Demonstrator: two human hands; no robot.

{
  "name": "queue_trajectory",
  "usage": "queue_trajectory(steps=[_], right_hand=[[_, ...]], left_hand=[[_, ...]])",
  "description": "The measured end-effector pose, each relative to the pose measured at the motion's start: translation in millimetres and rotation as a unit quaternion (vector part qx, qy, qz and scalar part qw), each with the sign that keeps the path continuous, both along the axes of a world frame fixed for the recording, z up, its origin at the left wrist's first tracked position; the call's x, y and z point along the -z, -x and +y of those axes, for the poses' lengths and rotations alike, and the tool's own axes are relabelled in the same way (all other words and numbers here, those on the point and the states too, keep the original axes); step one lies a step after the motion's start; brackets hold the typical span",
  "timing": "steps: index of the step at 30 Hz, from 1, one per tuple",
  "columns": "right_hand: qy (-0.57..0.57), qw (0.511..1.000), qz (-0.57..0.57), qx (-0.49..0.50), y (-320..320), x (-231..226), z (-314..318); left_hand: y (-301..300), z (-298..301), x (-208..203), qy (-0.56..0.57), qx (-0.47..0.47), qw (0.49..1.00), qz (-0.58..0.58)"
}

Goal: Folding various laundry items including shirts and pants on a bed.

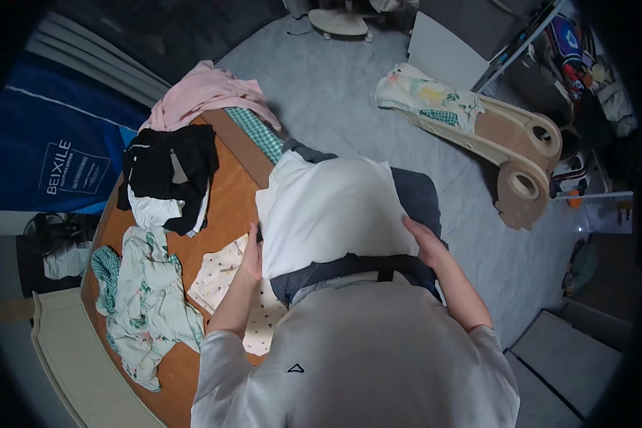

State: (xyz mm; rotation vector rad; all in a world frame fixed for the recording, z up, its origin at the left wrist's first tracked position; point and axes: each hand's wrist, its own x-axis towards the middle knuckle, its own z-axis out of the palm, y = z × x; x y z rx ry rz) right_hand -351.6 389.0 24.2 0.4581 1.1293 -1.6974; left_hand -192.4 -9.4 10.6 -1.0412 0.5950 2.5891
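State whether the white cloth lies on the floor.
No, the white cloth lies across the person's lap, between the left hand and right hand.

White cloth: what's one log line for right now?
white cloth: spread over lap | left hand: at its left edge | right hand: at its right edge | black clothing: piled left

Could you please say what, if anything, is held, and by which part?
The left hand and right hand are at opposite sides of the white cloth; whether they grip it is unclear.

Garment [335, 207]: on lap [419, 192], between left hand [252, 255] and right hand [428, 244]. Bed [230, 185]: left; clothes pile [194, 171] on it, second garment [150, 289] nearer. Toddler slide [510, 134]: right, on floor [328, 100], cloth [435, 93] over end.
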Motion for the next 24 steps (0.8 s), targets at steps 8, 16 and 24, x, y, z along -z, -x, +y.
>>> queue_trajectory(steps=[8,16,24], right_hand=[[-0.137,0.937,0.321,0.005,-5.2,-40.1,0.8],[-0.089,0.932,0.348,-0.033,-19.0,-103.3,41.6],[-0.222,0.932,0.277,-0.073,-64.9,-12.1,94.8]], left_hand=[[-18.5,-4.2,-42.5,0.321,0.096,0.941,-0.038],[-44.0,20.1,-97.0,0.384,0.085,0.919,-0.013],[-95.3,37.3,-60.1,0.592,0.279,0.747,0.113]])
